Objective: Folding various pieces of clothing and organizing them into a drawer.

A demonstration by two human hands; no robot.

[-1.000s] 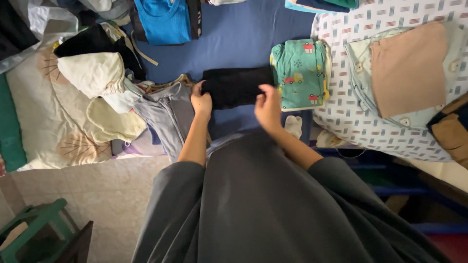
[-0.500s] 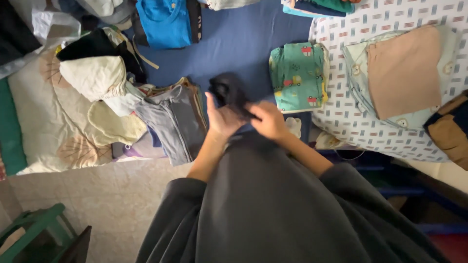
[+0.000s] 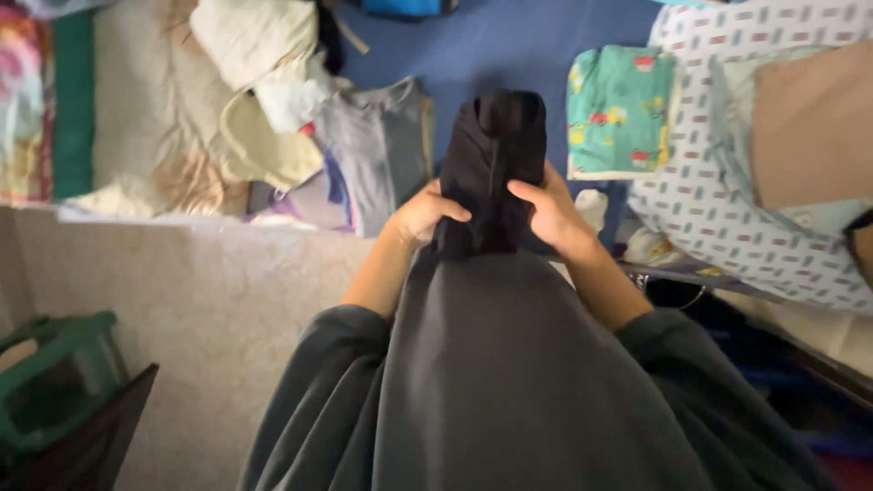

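Observation:
A folded black garment (image 3: 492, 168) is held upright between both hands, lifted off the blue bedsheet (image 3: 509, 45) and close to my body. My left hand (image 3: 420, 215) grips its left side with the thumb laid across the front. On the other side my right hand (image 3: 548, 211) clasps its right edge. Just left of the hands lies a folded grey shirt (image 3: 377, 150). To the right sits a folded teal patterned garment (image 3: 618, 109).
A cream pile of clothes (image 3: 255, 55) and a beige patterned pillow (image 3: 145, 118) lie at the left. A patterned white sheet (image 3: 727, 227) bears a tan folded item (image 3: 809, 127) at the right. A green stool (image 3: 55, 382) stands on the tiled floor (image 3: 209, 291).
The black garment lay flat on the bed one second ago; both hands have since gathered it, turned it upright and drawn it toward my body. The view has shifted left and down.

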